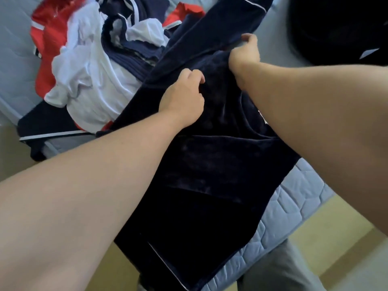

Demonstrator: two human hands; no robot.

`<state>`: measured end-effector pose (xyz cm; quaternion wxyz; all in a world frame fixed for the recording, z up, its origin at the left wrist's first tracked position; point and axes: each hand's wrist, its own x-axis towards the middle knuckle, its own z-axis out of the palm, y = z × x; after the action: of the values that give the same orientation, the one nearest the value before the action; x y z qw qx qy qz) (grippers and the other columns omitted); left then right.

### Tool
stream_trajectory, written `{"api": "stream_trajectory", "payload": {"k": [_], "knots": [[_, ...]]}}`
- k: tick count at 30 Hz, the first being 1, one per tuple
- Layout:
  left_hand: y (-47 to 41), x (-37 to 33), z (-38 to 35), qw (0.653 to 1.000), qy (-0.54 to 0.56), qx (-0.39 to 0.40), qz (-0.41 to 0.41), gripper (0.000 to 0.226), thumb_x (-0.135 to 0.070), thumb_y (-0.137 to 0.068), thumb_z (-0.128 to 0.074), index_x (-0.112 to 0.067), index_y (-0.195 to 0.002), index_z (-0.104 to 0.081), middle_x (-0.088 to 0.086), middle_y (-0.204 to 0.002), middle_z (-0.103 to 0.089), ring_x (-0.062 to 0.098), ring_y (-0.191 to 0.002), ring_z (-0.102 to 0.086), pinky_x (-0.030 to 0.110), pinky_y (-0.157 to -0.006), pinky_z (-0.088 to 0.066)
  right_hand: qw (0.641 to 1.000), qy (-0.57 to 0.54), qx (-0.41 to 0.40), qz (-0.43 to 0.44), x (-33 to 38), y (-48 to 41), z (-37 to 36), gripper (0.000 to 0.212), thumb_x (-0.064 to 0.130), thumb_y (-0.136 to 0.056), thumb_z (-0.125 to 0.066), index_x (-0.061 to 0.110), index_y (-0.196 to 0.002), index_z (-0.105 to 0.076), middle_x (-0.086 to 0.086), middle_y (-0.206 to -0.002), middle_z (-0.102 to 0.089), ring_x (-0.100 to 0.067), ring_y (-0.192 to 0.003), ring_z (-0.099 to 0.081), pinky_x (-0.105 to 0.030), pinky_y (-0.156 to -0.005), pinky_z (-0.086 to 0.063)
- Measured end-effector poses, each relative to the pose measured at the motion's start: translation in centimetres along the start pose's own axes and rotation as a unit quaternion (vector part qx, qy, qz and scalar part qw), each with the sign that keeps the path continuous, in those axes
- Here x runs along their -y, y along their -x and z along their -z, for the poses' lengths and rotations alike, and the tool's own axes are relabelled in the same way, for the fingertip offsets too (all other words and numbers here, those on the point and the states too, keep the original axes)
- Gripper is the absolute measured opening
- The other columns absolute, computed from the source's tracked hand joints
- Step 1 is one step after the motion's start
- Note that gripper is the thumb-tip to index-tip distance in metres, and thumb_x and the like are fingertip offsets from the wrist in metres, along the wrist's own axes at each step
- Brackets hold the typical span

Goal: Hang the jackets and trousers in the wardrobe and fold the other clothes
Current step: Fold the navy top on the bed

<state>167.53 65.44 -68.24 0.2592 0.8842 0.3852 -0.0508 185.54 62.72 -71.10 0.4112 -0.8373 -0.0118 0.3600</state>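
Noted the quilted mattress (294, 206) edge nearest, above a pale floor. Found the navy garment (210, 175), dark and velvety with thin white piping, draped over that edge and running up and away across the bed. Recorded the left hand (182, 97) on the garment's mid-section, fingers curled into the cloth and gripping it. Recorded the right hand (245, 51) just beyond, pinching a raised fold of the same cloth between thumb and curled fingers. Located the pile of clothes (84, 70), white, red and navy, farther back on the left of the mattress, touching the garment's far side. Logged a black object (336, 28) at the far right; could not identify it.

Judged the step in hand as separation of one item from the pile for sorting. Could not tell from the visible cloth whether jacket or trousers. Judged the next move to call for a lift clear of the pile, a spread to expose collar or waistband, then routing to a hanger or to folding. Advised two-handed support until release of the far end; judged snagging on the pile possible.
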Motion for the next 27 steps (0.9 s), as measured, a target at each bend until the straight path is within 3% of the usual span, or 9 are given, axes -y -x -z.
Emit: {"api": "stream_trajectory", "payload": {"k": [2,4,8,11,13,17,20,23,27], "knots": [[-0.3,0.0,-0.6,0.999,0.008,0.008,0.033,0.038,-0.013,-0.094,-0.052,-0.028,-0.130,-0.051,-0.006,-0.130,-0.046,0.019,-0.089,-0.051,0.034,-0.070,-0.038,0.995,-0.049,0.087,-0.021,0.5,-1.0,0.1,0.064,0.009,-0.097,-0.030,0.040,-0.153,-0.030,-0.004,-0.135,-0.058,-0.010,-0.074,-0.057,-0.029,-0.064,-0.053],[-0.4,0.0,-1.2,0.999,-0.002,0.025,0.039,0.046,-0.010,-0.094,-0.051,-0.028,-0.136,-0.049,-0.006,-0.135,-0.043,0.017,-0.090,-0.048,0.034,-0.071,-0.038,0.991,-0.064,0.116,-0.036,1.2,-1.3,0.0,0.074,0.003,-0.093,-0.022,0.045,-0.153,-0.032,-0.001,-0.122,-0.063,-0.008,-0.052,-0.049,-0.019,-0.045,-0.037],[-0.7,-0.1,-1.6,0.998,0.002,0.036,0.049,0.054,-0.010,-0.092,-0.054,-0.028,-0.142,-0.046,-0.006,-0.141,-0.041,0.016,-0.098,-0.049,0.031,-0.074,-0.037,0.969,-0.211,0.112,-0.065,3.6,-0.8,0.6,0.060,-0.001,-0.096,-0.031,0.031,-0.140,-0.057,0.000,-0.088,-0.060,-0.009,-0.049,-0.049,-0.016,-0.040,-0.033],[-0.9,-0.5,-1.3,0.996,0.025,0.047,0.072,0.053,-0.025,-0.091,-0.063,-0.029,-0.142,-0.049,-0.004,-0.136,-0.047,0.020,-0.112,-0.057,0.029,-0.082,-0.039,0.920,-0.371,0.062,-0.111,4.9,0.7,1.7,0.029,0.009,-0.092,-0.067,0.015,-0.120,-0.066,-0.005,-0.099,-0.070,-0.018,-0.083,-0.067,-0.029,-0.071,-0.060],[-0.9,-1.8,-0.6,0.984,0.124,0.033,0.123,0.053,-0.044,-0.088,-0.068,-0.031,-0.137,-0.055,-0.008,-0.125,-0.055,0.017,-0.109,-0.060,0.029,-0.088,-0.045,0.883,-0.445,0.048,-0.141,4.7,2.5,2.6,0.042,0.020,-0.085,-0.079,0.008,-0.120,-0.061,-0.010,-0.115,-0.070,-0.027,-0.105,-0.067,-0.043,-0.094,-0.056],[-0.2,-5.4,2.2,0.820,0.502,-0.009,0.273,0.076,-0.085,-0.072,-0.052,-0.029,-0.121,-0.069,-0.011,-0.107,-0.076,0.010,-0.098,-0.071,0.039,-0.081,-0.052,0.825,-0.521,0.106,-0.191,1.7,8.5,4.3,0.044,0.028,-0.089,-0.073,0.013,-0.130,-0.063,-0.005,-0.126,-0.069,-0.019,-0.101,-0.066,-0.029,-0.081,-0.049],[1.4,-5.0,2.7,0.700,0.614,-0.026,0.363,0.062,-0.075,-0.079,-0.060,-0.029,-0.120,-0.066,-0.003,-0.105,-0.077,0.019,-0.096,-0.074,0.043,-0.082,-0.053,0.803,-0.521,0.160,-0.243,-2.8,13.8,4.3,0.031,0.022,-0.094,-0.066,0.020,-0.125,-0.065,0.006,-0.125,-0.068,-0.011,-0.106,-0.061,-0.029,-0.093,-0.037],[3.8,-3.2,1.8,0.663,0.616,-0.055,0.423,0.027,-0.025,-0.091,-0.066,-0.018,-0.117,-0.068,0.009,-0.106,-0.075,0.031,-0.097,-0.072,0.044,-0.084,-0.059,0.802,-0.471,0.187,-0.317,-7.4,17.9,3.4,0.031,0.010,-0.095,-0.062,0.014,-0.126,-0.062,-0.001,-0.126,-0.068,-0.015,-0.114,-0.062,-0.034,-0.100,-0.041],[7.5,-0.4,0.4,0.644,0.594,-0.067,0.476,0.031,0.002,-0.088,-0.056,-0.012,-0.114,-0.065,0.014,-0.107,-0.070,0.034,-0.096,-0.070,0.050,-0.077,-0.060,0.925,-0.104,0.048,-0.362,-11.0,20.0,2.3,0.072,0.009,-0.079,-0.073,0.016,-0.142,-0.038,-0.011,-0.144,-0.042,-0.032,-0.124,-0.050,-0.045,-0.104,-0.047]]}}
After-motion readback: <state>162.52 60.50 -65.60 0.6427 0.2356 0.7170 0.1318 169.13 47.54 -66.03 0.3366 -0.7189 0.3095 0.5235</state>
